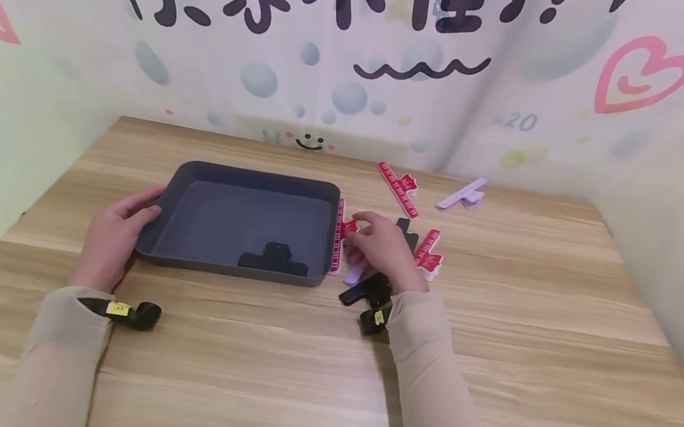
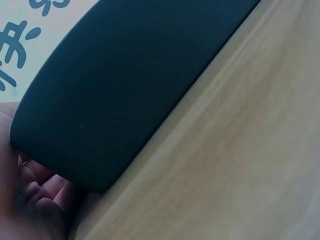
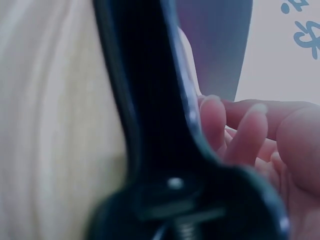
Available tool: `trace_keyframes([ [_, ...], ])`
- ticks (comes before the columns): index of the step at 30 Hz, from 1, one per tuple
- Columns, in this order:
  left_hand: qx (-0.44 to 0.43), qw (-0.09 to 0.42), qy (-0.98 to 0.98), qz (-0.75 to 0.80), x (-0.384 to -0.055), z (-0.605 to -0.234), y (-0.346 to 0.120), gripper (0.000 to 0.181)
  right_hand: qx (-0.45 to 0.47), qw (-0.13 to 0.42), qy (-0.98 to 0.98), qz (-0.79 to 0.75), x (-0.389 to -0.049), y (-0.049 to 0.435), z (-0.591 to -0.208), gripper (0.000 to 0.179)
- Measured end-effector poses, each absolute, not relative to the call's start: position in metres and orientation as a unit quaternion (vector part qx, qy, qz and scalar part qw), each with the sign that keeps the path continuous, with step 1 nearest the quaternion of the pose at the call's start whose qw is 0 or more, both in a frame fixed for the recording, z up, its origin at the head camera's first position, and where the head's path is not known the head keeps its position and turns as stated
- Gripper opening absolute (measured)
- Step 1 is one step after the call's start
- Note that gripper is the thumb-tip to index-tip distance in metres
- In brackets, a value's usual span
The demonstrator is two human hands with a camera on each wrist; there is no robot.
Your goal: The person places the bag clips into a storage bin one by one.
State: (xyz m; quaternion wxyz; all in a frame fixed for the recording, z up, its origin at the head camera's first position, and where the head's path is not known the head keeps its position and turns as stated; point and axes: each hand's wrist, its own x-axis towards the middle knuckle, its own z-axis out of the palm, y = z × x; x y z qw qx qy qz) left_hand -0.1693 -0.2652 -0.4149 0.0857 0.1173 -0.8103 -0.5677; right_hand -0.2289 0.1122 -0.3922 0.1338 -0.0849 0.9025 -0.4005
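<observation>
A dark rectangular baking tray (image 1: 231, 217) lies on the table, a black clip (image 1: 274, 259) inside near its front edge. My left hand (image 1: 113, 235) grips the tray's left side, thumb at the rim; the left wrist view shows curled fingers (image 2: 47, 192) beside the tray wall. With thumb and fingertips my right hand (image 1: 384, 246) pinches a red ruler-patterned clip (image 1: 337, 252), its long strip upright along the tray's right rim. Whether it touches the tray I cannot tell. A black clip (image 3: 145, 95) looms large in the right wrist view, partly hiding the right fingers (image 3: 247, 132).
Under and around the right hand lie a purple clip (image 1: 355, 273), a black clip (image 1: 367, 290), another black clip (image 1: 407, 231) and a red clip (image 1: 429, 254). Farther back are a red clip (image 1: 398, 189) and a purple clip (image 1: 465, 195). A printed wall (image 1: 304, 107) borders the table.
</observation>
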Motion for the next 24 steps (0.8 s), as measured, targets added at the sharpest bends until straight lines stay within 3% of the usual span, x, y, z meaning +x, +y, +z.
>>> trace_keyframes([
  [24,0.117,0.083,-0.813,-0.564,-0.1677,-0.4120,-0.2634,0.041,-0.058,0.135,0.883,-0.445,-0.2294,0.1164,-0.3938,0.039],
])
